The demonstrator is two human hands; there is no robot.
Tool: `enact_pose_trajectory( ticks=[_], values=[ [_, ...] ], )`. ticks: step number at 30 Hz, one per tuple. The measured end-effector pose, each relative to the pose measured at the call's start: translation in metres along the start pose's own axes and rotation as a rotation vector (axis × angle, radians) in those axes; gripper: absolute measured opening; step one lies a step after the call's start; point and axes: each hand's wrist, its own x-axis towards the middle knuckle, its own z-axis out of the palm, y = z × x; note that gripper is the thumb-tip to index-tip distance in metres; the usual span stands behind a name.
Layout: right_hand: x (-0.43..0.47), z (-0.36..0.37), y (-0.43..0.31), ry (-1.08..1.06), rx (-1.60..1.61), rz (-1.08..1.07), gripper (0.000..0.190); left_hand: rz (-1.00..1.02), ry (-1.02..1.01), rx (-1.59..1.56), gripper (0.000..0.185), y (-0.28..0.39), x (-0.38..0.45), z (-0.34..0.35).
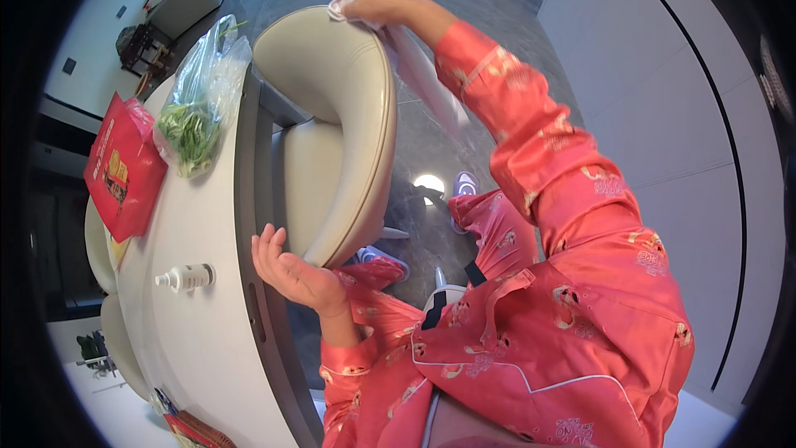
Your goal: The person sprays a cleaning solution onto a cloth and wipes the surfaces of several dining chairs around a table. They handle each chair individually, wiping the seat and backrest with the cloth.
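A cream leather chair (364,155) with a curved, stitched backrest stands before me, turned toward the table. At the top rim of its backrest, my right hand (376,0) grips a white cloth (420,68), bunched under the fingers and pressed to the leather. The rest of the cloth hangs loose behind the backrest, partly hidden by my sleeve. My left hand (298,274) holds nothing; its palm is turned up and its fingers are extended. It is by the lower end of the backrest, near the table edge; whether it touches the chair I cannot tell.
On the white table (193,336) lies a white bottle (185,278) on its side. Farther along are a clear plastic bag of green vegetables (189,137) and a red printed bag (124,168). Pale cabinet panels (659,118) rise at the right. More chairs (121,336) stand across the table.
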Motion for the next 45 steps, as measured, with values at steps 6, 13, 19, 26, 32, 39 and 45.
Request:
enact_pose_trajectory(
  ticks=[6, 13, 19, 26, 32, 39, 45],
  values=[
    [0.039, 0.01, 0.022, -0.201, 0.232, 0.071, 0.028, -0.025, 0.011, -0.015, 0.038, 0.001, 0.0, 0.004],
    [-0.056, 0.001, 0.019, 0.067, 0.335, 0.013, 0.027, -0.063, -0.019, 0.011, 0.035, 0.006, 0.002, 0.002],
    [-0.142, -0.01, -0.021, 0.183, 0.301, 0.015, 0.028, -0.079, -0.045, -0.034, 0.037, 0.006, 0.001, 0.003],
    [-0.042, -0.003, 0.003, 0.107, 0.08, -0.002, 0.024, -0.033, -0.046, -0.021, 0.036, 0.001, 0.002, 0.003],
    [0.046, 0.01, 0.028, -0.137, 0.074, 0.037, 0.025, 0.002, -0.022, -0.006, 0.037, 0.005, 0.002, 0.008],
    [-0.005, 0.012, 0.036, 0.042, 0.373, 0.038, 0.021, 0.036, 0.004, 0.038, 0.04, 0.003, 0.002, 0.01],
    [-0.111, -0.004, 0.008, 0.154, 0.289, -0.09, 0.025, -0.031, -0.043, 0.034, 0.045, 0.009, 0.003, 0.01]
  ],
)
